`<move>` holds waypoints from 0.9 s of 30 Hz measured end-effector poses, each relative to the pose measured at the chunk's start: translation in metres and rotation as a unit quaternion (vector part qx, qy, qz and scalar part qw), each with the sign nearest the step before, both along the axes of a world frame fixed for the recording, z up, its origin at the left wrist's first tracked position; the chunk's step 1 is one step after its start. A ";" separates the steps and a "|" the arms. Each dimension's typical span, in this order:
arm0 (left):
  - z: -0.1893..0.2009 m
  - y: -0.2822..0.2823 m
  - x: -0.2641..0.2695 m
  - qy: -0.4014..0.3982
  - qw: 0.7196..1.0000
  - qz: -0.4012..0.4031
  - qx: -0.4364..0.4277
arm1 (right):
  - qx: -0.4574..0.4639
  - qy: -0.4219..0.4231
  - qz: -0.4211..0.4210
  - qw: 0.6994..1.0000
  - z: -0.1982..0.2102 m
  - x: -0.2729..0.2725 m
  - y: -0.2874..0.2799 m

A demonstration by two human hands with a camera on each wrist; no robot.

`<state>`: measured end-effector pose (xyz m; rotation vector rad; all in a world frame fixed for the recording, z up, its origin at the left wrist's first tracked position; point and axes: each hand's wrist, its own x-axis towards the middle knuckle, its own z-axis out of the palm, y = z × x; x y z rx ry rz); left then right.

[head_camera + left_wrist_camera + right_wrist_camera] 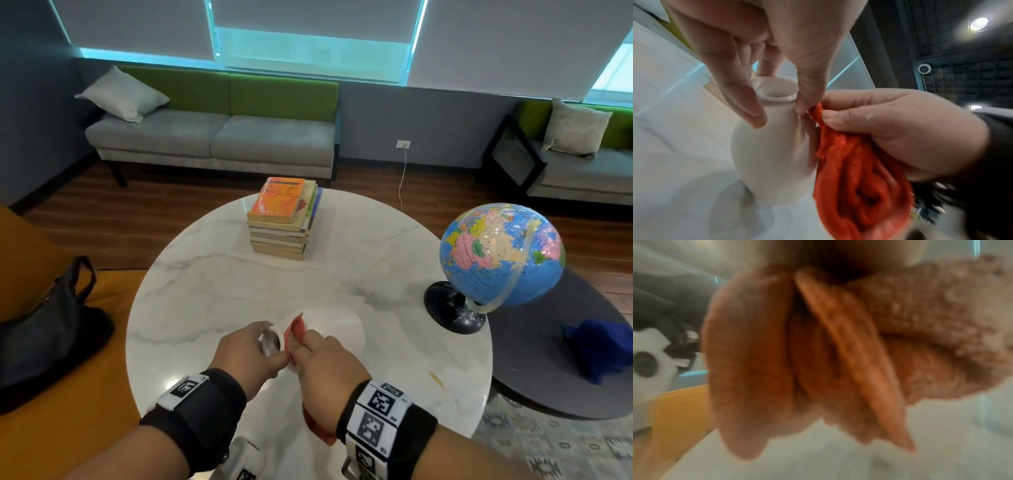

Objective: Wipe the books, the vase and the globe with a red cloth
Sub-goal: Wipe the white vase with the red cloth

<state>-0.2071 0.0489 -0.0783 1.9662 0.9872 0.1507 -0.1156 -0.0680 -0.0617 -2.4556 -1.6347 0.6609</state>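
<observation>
The white, round-bellied ceramic vase point(772, 155) is held at its narrow neck by the left hand point(246, 353), the thumb and fingers point(744, 97) being curled round the neck just under the flared rim. From the left wrist view the vase is seen standing upright on the round white marble-patterned table point(239, 291), its matte surface plain and unmarked. Pressed against the side of the vase facing the right hand point(325, 363) is the bunched red knitted cloth point(859, 175), which is gripped in that hand's closed fingers; one twisted tip of it is pinched at the neck beside the left thumb, and a tail of it hangs below the wrist. In the right wrist view only blurred folds of cloth are seen.

Beyond the grip, at the table's far edge, a stack of paperback books point(282, 222) is found, topped by an orange cover with cursive lettering too small to be read. To the right of the grip, at the table's rim, stands the blue plastic globe point(501, 253) on a black base, its labels illegible. A crumpled blue cloth point(596, 349) lies on a lower dark grey table point(548, 394), further right. A black bag point(51, 329) is set well to the left.
</observation>
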 end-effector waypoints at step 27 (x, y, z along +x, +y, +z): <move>-0.010 -0.001 -0.003 -0.009 0.996 -0.057 0.072 | 0.001 0.004 -0.147 0.989 -0.002 0.059 -0.007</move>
